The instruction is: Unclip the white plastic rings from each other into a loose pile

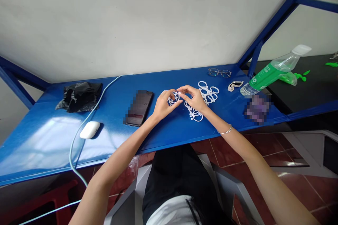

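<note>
- Head view: the left hand [164, 103] curls its fingers around several thin white rings [173, 99], its grip narrow on them.
- The right hand [194, 97] meets it, thumb and fingertips pinched at the right edge of the same rings; its grip is narrow too.
- These rings are held above the glossy blue surface [171, 133], between the 2 hands.
- A loose pile of similar thin white rings [210, 95] lies on the surface beside and partly behind the right hand.
- Left of the left hand lies a black rectangular smartphone [139, 109].
- Behind the pile rest thin-rimmed eyeglasses [213, 72]; farther right is a clear plastic bottle with a green label [269, 74].
</note>
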Demonstrator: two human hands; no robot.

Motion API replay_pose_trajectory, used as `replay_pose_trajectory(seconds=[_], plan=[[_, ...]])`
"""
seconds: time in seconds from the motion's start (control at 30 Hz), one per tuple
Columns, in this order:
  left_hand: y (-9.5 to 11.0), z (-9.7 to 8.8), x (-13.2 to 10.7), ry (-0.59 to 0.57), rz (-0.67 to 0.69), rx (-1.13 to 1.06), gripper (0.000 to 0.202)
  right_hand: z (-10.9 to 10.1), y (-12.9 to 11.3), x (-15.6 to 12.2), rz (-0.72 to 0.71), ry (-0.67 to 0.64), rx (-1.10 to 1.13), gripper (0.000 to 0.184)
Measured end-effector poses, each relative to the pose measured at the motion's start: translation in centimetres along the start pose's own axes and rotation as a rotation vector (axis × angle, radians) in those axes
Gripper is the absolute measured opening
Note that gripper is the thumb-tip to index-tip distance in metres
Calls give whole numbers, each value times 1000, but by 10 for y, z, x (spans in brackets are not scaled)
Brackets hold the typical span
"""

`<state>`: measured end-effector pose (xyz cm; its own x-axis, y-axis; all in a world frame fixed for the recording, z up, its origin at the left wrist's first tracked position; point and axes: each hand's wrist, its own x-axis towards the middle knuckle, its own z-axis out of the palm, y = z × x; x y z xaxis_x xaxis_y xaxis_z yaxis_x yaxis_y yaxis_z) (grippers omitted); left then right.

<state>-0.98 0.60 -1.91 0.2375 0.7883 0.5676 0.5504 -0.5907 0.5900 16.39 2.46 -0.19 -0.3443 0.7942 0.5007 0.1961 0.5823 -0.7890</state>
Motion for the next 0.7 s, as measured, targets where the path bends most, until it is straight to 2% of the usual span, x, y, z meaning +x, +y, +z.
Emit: replay_pose_trajectory(seconds=[0.7], plan=[[-5,3,-1,12,16,40,33,2,1,0,14,31,-1,20]])
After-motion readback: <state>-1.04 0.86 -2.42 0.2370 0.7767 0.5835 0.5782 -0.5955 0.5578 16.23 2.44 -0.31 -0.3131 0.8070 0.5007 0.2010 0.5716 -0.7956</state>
